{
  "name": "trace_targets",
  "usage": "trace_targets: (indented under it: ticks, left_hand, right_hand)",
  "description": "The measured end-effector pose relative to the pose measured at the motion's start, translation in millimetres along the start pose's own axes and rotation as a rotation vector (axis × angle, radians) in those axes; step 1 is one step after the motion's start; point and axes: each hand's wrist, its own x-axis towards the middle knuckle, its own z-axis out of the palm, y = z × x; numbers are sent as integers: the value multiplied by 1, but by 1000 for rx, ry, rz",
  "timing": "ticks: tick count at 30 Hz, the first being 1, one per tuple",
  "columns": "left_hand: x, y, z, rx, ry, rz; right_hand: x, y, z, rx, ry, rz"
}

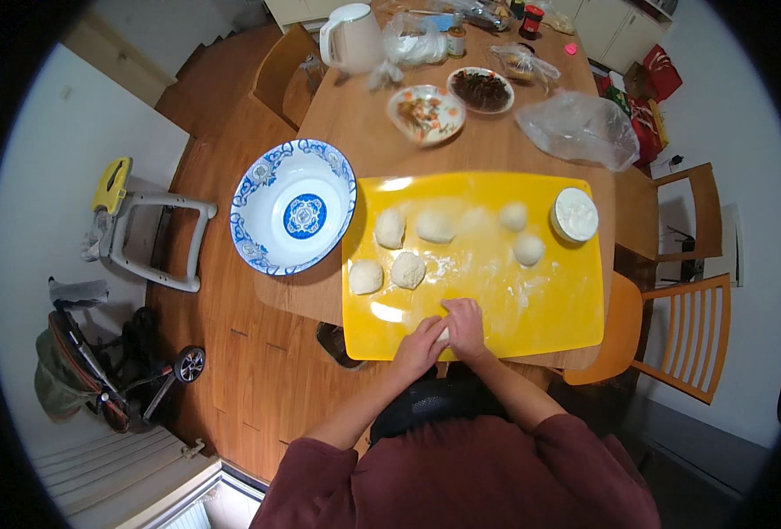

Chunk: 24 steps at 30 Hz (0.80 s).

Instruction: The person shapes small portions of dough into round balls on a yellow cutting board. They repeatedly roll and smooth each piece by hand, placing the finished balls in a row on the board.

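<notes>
Both of my hands meet over the front edge of a yellow mat [562,311] on the wooden table. Between my left hand [420,347] and my right hand [466,327] a bit of pale dough [443,334] shows; the fingers hide most of it. Several dough pieces lie on the mat: a round one [366,277] and a rough one [408,270] at the left, an oblong one [435,227] behind, and a smooth ball [529,250] at the right. A bowl of white powder [575,215] stands at the mat's right back corner. Loose flour is scattered over the mat.
A large blue-and-white basin [268,251] stands left of the mat. Behind it are a plate of food scraps [428,114], a plate of dark food [481,90], a plastic bag [582,129] and a white jug [354,40]. Wooden chairs [688,330] flank the right side.
</notes>
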Motion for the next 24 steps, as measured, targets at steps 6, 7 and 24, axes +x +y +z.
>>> trace_targets:
  ticks: [6, 7, 24]
  left_hand:
    - [47, -3, -6, 53, 80, -93]
    - [57, -8, -2, 33, 148, -96]
    - [-1, 0, 0, -192, 51, -27]
  right_hand:
    - [27, 25, 2, -432, -24, 11]
    - [34, 29, 4, -431, -15, -17]
    - [-12, 0, 2, -113, 81, 34]
